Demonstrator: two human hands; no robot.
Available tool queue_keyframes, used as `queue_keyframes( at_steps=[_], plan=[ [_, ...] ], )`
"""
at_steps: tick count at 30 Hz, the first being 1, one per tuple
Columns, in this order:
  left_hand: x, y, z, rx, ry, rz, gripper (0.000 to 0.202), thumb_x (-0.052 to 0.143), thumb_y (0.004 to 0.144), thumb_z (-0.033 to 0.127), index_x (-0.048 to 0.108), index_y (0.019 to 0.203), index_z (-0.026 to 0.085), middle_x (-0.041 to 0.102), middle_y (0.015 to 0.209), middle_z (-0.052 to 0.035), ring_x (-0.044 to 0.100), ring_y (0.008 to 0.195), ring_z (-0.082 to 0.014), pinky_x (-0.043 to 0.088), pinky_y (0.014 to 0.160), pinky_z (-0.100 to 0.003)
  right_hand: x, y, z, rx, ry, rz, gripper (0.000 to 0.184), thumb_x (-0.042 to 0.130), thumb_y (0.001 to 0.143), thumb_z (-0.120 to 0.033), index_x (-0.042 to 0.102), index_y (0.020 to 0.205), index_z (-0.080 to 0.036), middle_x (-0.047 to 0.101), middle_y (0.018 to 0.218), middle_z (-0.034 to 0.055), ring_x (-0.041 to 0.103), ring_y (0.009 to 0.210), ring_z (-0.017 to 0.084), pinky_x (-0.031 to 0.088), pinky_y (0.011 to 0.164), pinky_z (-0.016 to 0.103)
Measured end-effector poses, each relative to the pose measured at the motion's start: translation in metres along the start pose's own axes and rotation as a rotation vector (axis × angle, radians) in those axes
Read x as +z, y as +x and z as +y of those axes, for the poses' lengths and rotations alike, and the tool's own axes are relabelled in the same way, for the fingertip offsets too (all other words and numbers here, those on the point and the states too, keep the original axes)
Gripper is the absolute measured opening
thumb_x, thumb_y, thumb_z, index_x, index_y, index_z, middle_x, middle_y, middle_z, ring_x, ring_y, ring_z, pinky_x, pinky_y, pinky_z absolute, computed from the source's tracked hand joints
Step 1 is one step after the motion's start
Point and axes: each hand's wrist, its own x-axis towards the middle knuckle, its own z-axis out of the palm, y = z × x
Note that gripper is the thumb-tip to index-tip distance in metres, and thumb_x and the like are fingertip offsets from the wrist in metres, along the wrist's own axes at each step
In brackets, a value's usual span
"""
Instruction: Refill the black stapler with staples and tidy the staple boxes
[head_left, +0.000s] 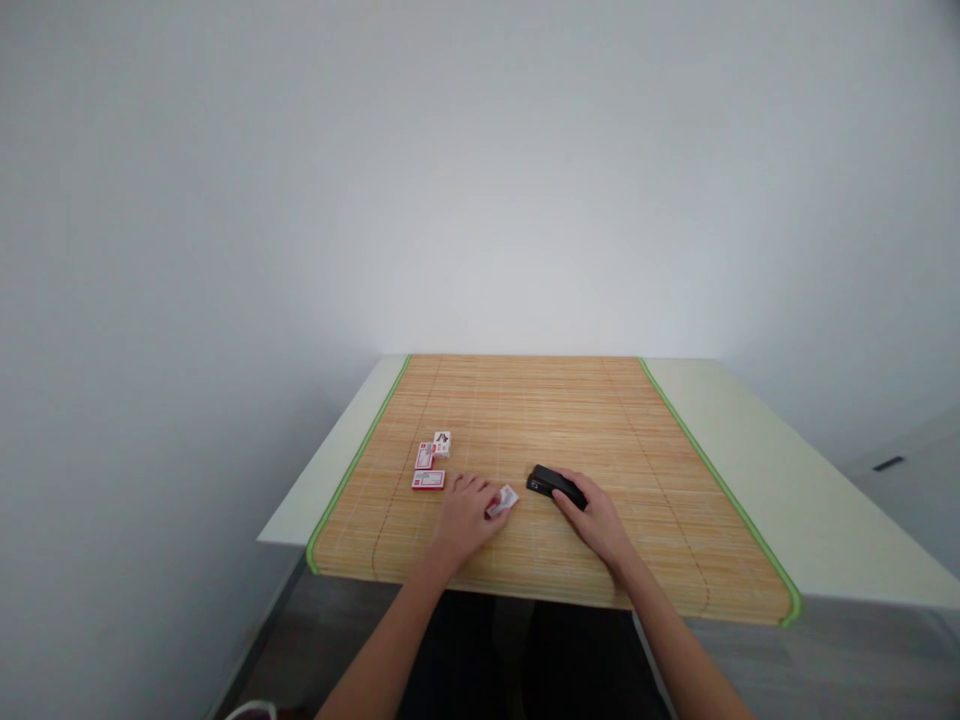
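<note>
On the bamboo mat [525, 400], my left hand [466, 515] is closed around the near end of a small white-and-red box [505, 498], its thumb lying against the box. My right hand [596, 515] wraps the rear of a black stapler [547, 478], whose front end points left toward that box. Left of my left hand lie a red-and-white box [428, 480], a second such box [424, 456] turned crosswise, and a white box [442, 443] with a dark picture. These three sit close together.
The mat has green edging [360, 455] and covers the middle of a white table [720, 410]. A pale wall [525, 200] stands behind the table's far edge. My legs [457, 660] are under the near edge.
</note>
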Motion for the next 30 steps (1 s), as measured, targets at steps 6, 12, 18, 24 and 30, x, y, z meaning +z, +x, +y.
queue_keyframes(
  at_steps=[6, 12, 18, 24, 30],
  plan=[
    [-0.014, 0.007, -0.052, -0.246, 0.193, 0.215, 0.018, 0.066, 0.092, 0.044, 0.069, 0.087, 0.027, 0.068, 0.109, -0.0076, 0.056, 0.112, -0.0320, 0.039, 0.105, -0.053, 0.002, -0.001, 0.006, -0.016, -0.014, 0.000, 0.041, 0.057, 0.096, -0.046, 0.063, 0.134, -0.032, 0.067, 0.135, 0.0065, 0.061, 0.126, 0.030, 0.046, 0.113, 0.055],
    [-0.008, 0.006, -0.063, -0.372, 0.248, 0.290, 0.024, 0.061, 0.094, 0.045, 0.067, 0.081, 0.026, 0.066, 0.112, -0.0103, 0.055, 0.114, -0.0338, 0.040, 0.103, -0.054, 0.001, -0.002, 0.018, -0.025, -0.001, -0.075, 0.050, 0.049, 0.097, -0.036, 0.054, 0.147, -0.034, 0.059, 0.148, 0.0030, 0.055, 0.136, 0.027, 0.040, 0.120, 0.055],
    [-0.004, 0.002, -0.064, -0.435, 0.198, 0.333, 0.028, 0.059, 0.094, 0.046, 0.065, 0.078, 0.025, 0.063, 0.114, -0.0117, 0.053, 0.116, -0.0352, 0.041, 0.100, -0.054, -0.003, -0.008, 0.007, -0.015, 0.038, -0.139, 0.062, 0.050, 0.093, -0.029, 0.044, 0.154, -0.034, 0.051, 0.155, 0.0006, 0.049, 0.143, 0.027, 0.035, 0.123, 0.054],
    [-0.001, -0.012, -0.065, -0.443, 0.192, 0.397, 0.023, 0.062, 0.092, 0.041, 0.065, 0.108, 0.025, 0.059, 0.130, -0.0126, 0.051, 0.124, -0.0355, 0.041, 0.105, -0.055, 0.017, -0.021, -0.022, -0.053, 0.076, -0.261, 0.080, 0.058, 0.091, -0.027, 0.024, 0.163, -0.034, 0.036, 0.164, 0.0018, 0.036, 0.151, 0.029, 0.030, 0.125, 0.055],
    [0.006, -0.013, -0.070, -0.474, 0.064, 0.445, 0.060, 0.053, 0.098, 0.041, 0.036, 0.153, 0.023, 0.044, 0.155, -0.0156, 0.039, 0.144, -0.0345, 0.030, 0.118, -0.057, 0.072, 0.000, -0.037, -0.087, 0.125, -0.303, 0.093, 0.064, 0.088, -0.023, 0.012, 0.165, -0.031, 0.030, 0.167, 0.0046, 0.037, 0.151, 0.027, 0.032, 0.125, 0.053]
  ],
)
